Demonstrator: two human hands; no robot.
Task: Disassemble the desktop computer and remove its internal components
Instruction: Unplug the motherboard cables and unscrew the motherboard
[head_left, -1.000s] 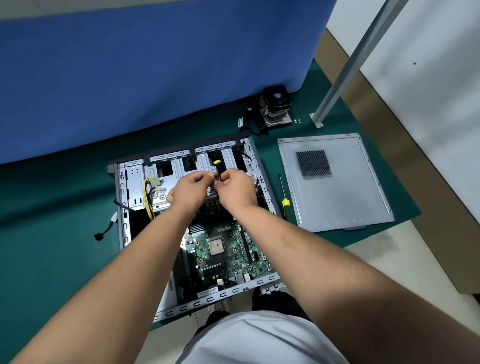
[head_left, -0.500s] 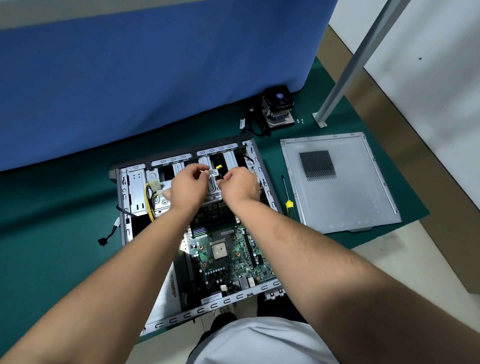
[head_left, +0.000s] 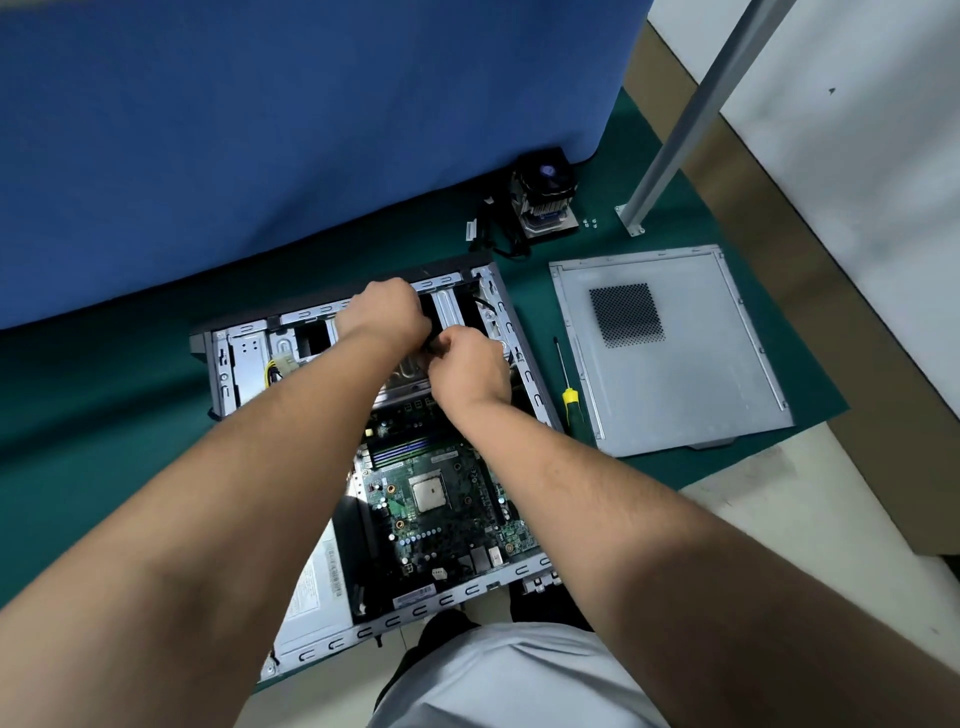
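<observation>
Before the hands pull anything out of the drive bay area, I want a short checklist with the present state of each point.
1. Side panel off and lying apart from the case: ok.
2. CPU cooler already removed, socket bare on the motherboard: ok.
3. Screwdriver outside the case, beside it on the mat: ok.
4. Right hand has a firm grip on a dark cable or connector: cannot tell, fingers hide it.
5. Left hand steadies the bay: cannot tell.
6. Yellow power wires unplugged: cannot tell.

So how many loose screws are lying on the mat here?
2 visible, tiny and side by side between the removed CPU cooler and the metal post's foot. Others may be hidden.
</observation>
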